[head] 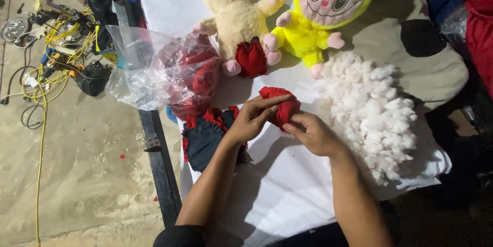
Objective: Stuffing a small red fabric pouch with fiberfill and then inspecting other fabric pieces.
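Both hands meet over a white sheet (287, 185) on a small red fabric piece (281, 104) with a frilled edge. My left hand (251, 118) grips its left side with a finger laid across the top. My right hand (312, 133) pinches its lower right side. A big heap of white stuffing fibre (372, 111) lies just right of the hands. Flat dark blue and red fabric pieces (205, 136) lie under my left wrist.
At the back sit a cream plush doll (237, 15) with a red stuffed piece (251, 58) in front and a yellow plush doll (321, 10). A clear plastic bag (154, 64) holds red fabric. A black metal bar (156, 159) edges the sheet; tangled yellow cables (49, 57) lie on the concrete floor.
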